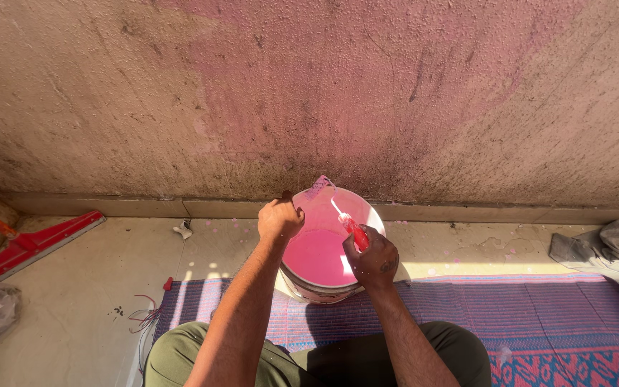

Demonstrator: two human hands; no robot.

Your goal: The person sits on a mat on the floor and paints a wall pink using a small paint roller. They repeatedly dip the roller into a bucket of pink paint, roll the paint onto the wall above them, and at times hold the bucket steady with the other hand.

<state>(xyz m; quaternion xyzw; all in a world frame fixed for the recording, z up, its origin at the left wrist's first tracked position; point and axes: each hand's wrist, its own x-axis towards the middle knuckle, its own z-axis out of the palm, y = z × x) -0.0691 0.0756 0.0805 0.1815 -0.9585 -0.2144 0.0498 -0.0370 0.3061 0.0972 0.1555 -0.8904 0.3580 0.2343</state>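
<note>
Bucket [322,247] of pink paint: set on a purple striped mat [510,304] on the floor, close to the wall [309,93]. Rim is clasped by the left hand [279,218], grip clenched. Red-handled brush [349,223]: held in the right hand [372,258], grip clenched, its bristle end angled over the paint. Red squeegee [26,247] and grey cloth [614,251]: lying well apart.

The right hand [371,256] hides the lower handle of the red brush [353,231], and the bristles beyond its knuckles are too pale to make out. The left hand [279,218] covers part of the bucket [368,213] rim, its fingertips out of sight. Far left of it, the red squeegee [30,244] runs past the edge. Far right, a grey cloth [614,249] is cut off.
</note>
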